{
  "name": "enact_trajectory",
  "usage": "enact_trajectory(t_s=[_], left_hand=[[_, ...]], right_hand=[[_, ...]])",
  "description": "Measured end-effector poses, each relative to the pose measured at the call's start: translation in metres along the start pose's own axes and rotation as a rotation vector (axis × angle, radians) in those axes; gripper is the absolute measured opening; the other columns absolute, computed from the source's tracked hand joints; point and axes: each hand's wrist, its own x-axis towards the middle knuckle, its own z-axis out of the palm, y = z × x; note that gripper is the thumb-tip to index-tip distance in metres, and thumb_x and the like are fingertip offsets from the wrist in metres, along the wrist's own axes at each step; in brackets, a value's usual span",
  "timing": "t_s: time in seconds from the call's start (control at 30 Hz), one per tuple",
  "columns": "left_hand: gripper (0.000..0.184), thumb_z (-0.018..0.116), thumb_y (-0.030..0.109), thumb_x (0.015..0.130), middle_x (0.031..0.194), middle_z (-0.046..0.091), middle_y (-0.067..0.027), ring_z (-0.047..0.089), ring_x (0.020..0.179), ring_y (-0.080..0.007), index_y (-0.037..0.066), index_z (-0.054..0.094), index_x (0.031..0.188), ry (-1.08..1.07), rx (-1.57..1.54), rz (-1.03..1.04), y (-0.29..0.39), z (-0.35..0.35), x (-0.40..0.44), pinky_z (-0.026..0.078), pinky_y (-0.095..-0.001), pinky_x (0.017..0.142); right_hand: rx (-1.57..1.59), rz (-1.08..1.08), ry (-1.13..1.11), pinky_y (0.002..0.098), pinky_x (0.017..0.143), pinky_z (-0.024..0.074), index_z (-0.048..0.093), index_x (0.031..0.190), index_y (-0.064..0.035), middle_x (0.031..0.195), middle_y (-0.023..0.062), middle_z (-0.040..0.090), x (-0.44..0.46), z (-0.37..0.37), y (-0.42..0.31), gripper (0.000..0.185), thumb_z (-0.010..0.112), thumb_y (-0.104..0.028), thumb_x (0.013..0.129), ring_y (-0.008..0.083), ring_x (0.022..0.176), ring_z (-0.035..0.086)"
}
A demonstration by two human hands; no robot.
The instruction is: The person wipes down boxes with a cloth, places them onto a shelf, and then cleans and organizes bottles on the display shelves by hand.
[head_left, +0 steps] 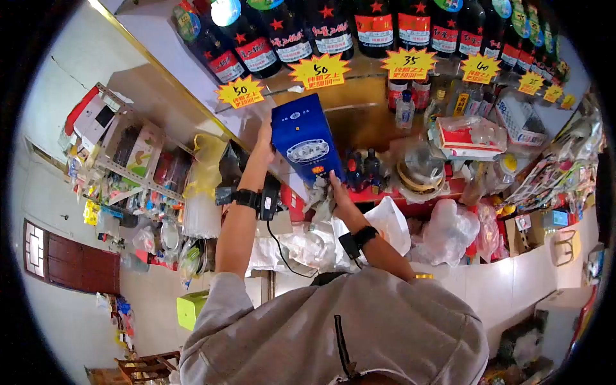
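Head view: the fingers of your left hand [264, 137] and right hand [340, 194] hold a blue box [305, 138], tilted, just above the frame's centre; the left fingers are mostly hidden. Dark bottles [330, 29] and yellow price cards [319, 71] line the top; a yellow bag [205, 163] hangs centre-left.

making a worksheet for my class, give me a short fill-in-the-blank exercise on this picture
The person's left hand and right hand hold a rectangular cardboard box coloured ____.
The third yellow starburst paper tag from the left shows the number ____.
Lower in the picture is the ____ hand.

Missing: blue; 35; right
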Motion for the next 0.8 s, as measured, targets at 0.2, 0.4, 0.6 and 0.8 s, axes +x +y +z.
enact_trajectory(t_s=[0.2, 0.4, 0.6, 0.8], left_hand=[[0.064, 0.056, 0.045, 0.102, 0.138, 0.053, -0.0103, 0.054, 0.122, -0.0234, 0.007, 0.038, 0.150, -0.029, -0.108, 0.472, -0.102, -0.022, -0.045, 0.045, -0.0362, 0.101], [0.082, 0.079, 0.013, 0.087, 0.137, 0.053, -0.0205, 0.056, 0.124, -0.0255, -0.004, 0.030, 0.150, 0.058, 0.359, 0.754, -0.167, -0.011, -0.072, 0.047, -0.0402, 0.103], [0.074, 0.076, 0.027, 0.089, 0.138, 0.058, -0.0260, 0.059, 0.127, -0.0333, -0.004, 0.043, 0.148, 0.130, 0.515, 0.719, -0.156, -0.016, -0.069, 0.047, -0.0386, 0.103], [0.072, 0.073, 0.031, 0.091, 0.140, 0.056, -0.0258, 0.056, 0.127, -0.0425, -0.001, 0.044, 0.148, 0.188, 0.612, 0.940, -0.132, -0.039, -0.005, 0.044, -0.0441, 0.107]], right_hand=[[-0.834, -0.450, 0.537, 0.0405, 0.086, 0.0542, 0.047, 0.138, 0.0031, 0.113, 0.0185, 0.067, 0.015, -0.019, -0.011, 0.076, 0.079, -0.042, 0.086, 0.0284, 0.101, 0.066], [-1.474, -0.818, 0.459, 0.0482, 0.100, 0.0487, 0.038, 0.152, -0.0072, 0.132, 0.0263, 0.060, -0.027, 0.013, -0.061, 0.096, 0.084, -0.044, 0.075, 0.0447, 0.119, 0.060], [-1.566, -0.620, 0.160, 0.0459, 0.091, 0.0524, 0.052, 0.140, -0.0067, 0.114, 0.0226, 0.071, -0.010, 0.033, -0.083, 0.075, 0.080, -0.044, 0.080, 0.0429, 0.107, 0.067], [-1.639, -0.644, 0.153, 0.0468, 0.090, 0.0518, 0.062, 0.124, -0.0016, 0.111, 0.0234, 0.071, 0.060, 0.041, -0.088, 0.065, 0.079, -0.047, 0.081, 0.0400, 0.108, 0.068]])
